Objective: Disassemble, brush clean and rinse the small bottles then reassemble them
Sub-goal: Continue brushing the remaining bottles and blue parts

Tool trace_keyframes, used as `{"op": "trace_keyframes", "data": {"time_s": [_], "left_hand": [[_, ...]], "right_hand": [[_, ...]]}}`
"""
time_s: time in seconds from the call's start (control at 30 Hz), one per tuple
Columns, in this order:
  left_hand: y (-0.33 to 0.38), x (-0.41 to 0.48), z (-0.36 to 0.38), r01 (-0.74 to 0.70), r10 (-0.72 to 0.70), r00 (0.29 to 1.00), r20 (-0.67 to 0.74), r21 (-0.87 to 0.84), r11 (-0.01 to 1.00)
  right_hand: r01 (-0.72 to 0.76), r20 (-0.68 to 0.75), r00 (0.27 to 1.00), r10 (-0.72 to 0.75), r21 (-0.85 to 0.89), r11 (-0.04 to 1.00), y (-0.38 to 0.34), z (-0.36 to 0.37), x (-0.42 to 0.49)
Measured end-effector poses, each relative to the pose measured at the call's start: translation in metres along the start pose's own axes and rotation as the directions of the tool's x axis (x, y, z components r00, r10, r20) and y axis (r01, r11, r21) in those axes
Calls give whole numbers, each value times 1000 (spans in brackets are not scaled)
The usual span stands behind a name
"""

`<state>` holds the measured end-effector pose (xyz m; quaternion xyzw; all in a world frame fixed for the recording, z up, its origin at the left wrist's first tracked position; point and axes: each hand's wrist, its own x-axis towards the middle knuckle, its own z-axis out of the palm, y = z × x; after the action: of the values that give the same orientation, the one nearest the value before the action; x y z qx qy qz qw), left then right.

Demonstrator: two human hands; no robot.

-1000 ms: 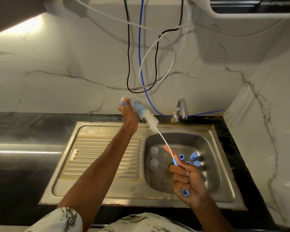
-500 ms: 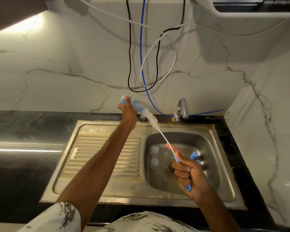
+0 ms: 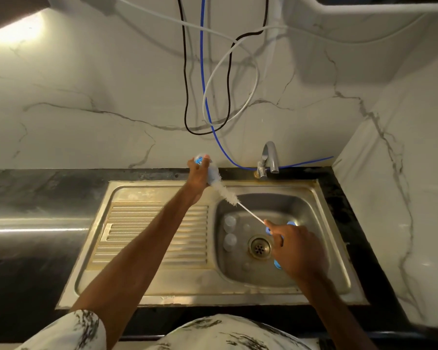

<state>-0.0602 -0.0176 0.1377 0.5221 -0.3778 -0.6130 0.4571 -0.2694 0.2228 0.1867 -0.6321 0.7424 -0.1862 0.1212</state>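
Observation:
My left hand (image 3: 197, 176) grips a small clear bottle with a blue label (image 3: 211, 170), held up over the back rim of the sink. My right hand (image 3: 295, 247) grips the blue handle of a white bottle brush (image 3: 226, 193) above the basin. The bristle head runs from the bottle's mouth outward; whether its tip is inside the bottle I cannot tell. Two more clear small bottles (image 3: 230, 232) lie in the sink basin (image 3: 301, 208) left of the drain. A blue cap (image 3: 291, 224) peeks out behind my right hand; other caps are hidden.
A steel tap (image 3: 269, 157) stands at the back of the sink. The ribbed draining board (image 3: 152, 231) lies left of the basin, with black countertop (image 3: 36, 223) around it. Black, blue and white cables (image 3: 213, 97) hang on the marble wall.
My right hand has moved right and toward me with the brush, drawing the bristles further out of the bottle. It now covers the blue caps. The left hand keeps the bottle in place.

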Motion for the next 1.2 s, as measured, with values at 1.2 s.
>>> {"op": "trace_keyframes", "data": {"time_s": [1.2], "left_hand": [[-14, -15, -9, 102, -83, 994, 67, -379, 920]], "right_hand": [[90, -249, 966, -76, 47, 995, 15, 28, -16]]}}
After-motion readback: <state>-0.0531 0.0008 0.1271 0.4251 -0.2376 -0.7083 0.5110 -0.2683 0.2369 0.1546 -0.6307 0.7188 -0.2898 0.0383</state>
